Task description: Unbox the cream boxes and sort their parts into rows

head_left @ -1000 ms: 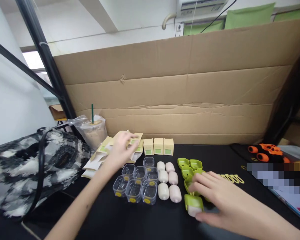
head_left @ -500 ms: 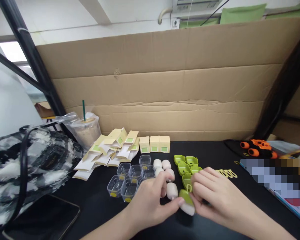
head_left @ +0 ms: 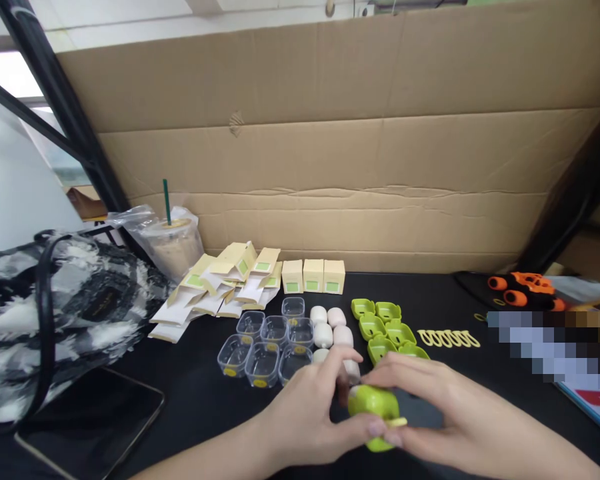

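Head view: both hands [head_left: 360, 413] grip green case [head_left: 375, 403]

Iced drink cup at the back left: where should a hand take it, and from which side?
Grip the cup around its wall below the lid, coming from the right front. It stands upright; the bag crowds its left and the straw sticks up through the lid.

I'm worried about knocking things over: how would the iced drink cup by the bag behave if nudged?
The drink cup looks tall and narrow-based, so probably tippy. It seems nearly full, so likely heavy. The loose plastic bag around it may make it slippery.
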Tool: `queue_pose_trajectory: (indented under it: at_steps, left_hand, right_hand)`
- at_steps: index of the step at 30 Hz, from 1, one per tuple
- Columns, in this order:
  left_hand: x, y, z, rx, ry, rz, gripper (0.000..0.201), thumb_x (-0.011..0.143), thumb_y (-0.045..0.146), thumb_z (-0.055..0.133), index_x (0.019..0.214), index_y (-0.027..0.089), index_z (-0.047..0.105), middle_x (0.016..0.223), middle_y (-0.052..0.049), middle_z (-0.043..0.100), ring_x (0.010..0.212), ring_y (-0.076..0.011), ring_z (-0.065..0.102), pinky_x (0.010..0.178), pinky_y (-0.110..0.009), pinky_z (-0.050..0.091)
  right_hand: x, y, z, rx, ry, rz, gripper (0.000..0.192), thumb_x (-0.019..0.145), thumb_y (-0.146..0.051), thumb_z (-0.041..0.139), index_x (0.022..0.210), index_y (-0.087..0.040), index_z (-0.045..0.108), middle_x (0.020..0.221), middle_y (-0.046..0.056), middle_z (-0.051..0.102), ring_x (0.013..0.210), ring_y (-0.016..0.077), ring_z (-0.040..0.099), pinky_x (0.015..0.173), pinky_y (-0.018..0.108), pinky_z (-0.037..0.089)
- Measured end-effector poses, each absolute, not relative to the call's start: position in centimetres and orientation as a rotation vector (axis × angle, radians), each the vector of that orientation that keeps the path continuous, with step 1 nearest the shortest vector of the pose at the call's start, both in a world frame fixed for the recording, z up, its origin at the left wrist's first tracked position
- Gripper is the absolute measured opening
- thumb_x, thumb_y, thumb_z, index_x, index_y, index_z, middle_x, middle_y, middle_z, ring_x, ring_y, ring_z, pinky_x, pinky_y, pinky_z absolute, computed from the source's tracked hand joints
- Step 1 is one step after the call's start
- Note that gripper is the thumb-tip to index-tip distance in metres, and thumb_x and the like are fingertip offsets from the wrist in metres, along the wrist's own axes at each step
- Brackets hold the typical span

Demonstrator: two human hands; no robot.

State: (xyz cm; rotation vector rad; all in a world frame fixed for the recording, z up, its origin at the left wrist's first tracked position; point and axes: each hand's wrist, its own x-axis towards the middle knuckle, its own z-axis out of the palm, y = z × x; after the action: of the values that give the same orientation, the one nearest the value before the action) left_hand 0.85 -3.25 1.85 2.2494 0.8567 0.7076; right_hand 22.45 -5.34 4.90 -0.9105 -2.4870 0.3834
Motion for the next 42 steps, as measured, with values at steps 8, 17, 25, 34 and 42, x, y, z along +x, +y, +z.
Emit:
queue_pose_trajectory:
  at_steps: [8, 17, 25, 34, 42]
  left_hand:
    - [1.0, -3.3, 3.8, 1.786, 0.747, 0.799, 0.054, 0.092, 0.057, 0.031, 0.131, 0.020, 0.040, 0.083, -0.005, 0.060, 0.062, -0.0131, 0.052, 0.058, -0.024, 0.040]
    - [2.4, -4.1, 1.8, 1.269, 0.504, 0.717, 0.052, 0.075, 0.051, 0.067, 0.107, 0.020, 0.039, 0.085, 0.000, 0.051, 0.063, -0.0069, 0.047, 0.058, -0.020, 0.036]
    - [2.2, -4.0, 0.8, 1.288, 0.479, 0.642, 0.053, 0.075, 0.037, 0.071, 0.115, 0.021, 0.042, 0.091, -0.001, 0.046, 0.080, -0.0114, 0.050, 0.070, -0.024, 0.037]
    - [1.9, -3.4, -1.8, 1.450, 0.597, 0.621, 0.077, 0.073, 0.047, 0.069, 0.129, 0.022, 0.023, 0.097, -0.006, 0.050, 0.084, -0.0181, 0.056, 0.068, -0.028, 0.046]
    - [1.7, -3.8, -1.6, 1.737, 0.702, 0.696, 0.061, 0.076, 0.036, 0.063, 0.115, 0.019, 0.019, 0.109, -0.011, 0.044, 0.097, -0.0228, 0.053, 0.079, -0.035, 0.047]
  right_hand:
    - [21.7, -4.8, 3.2, -0.783, -2.183, 0.304, 0.039, 0.092, -0.017, 0.048, 0.129, -0.027, 0.046, 0.126, 0.008, 0.057, 0.120, 0.0189, 0.053, 0.094, 0.030, 0.050]
    - [20.3, -5.2, 1.9, -0.714, -2.192, 0.180, 0.042, 0.083, -0.025, 0.062, 0.123, -0.022, 0.049, 0.119, 0.010, 0.059, 0.113, 0.0203, 0.058, 0.091, 0.025, 0.051]
    - [20.9, -5.6, 1.0, -0.769, -2.231, 0.063, 0.046, 0.081, -0.020, 0.061, 0.125, -0.021, 0.047, 0.118, 0.012, 0.059, 0.112, 0.0225, 0.058, 0.091, 0.030, 0.050]
    - [20.8, -4.7, 0.5, -0.551, -2.332, 0.150, 0.055, 0.085, -0.011, 0.052, 0.136, -0.017, 0.035, 0.134, 0.013, 0.053, 0.127, 0.0217, 0.046, 0.100, 0.035, 0.045]
    - [20.2, -5.6, 1.5, -0.602, -2.296, 0.310, 0.080, 0.075, 0.003, 0.050, 0.143, -0.028, 0.022, 0.139, 0.006, 0.049, 0.129, 0.0198, 0.044, 0.102, 0.034, 0.043]
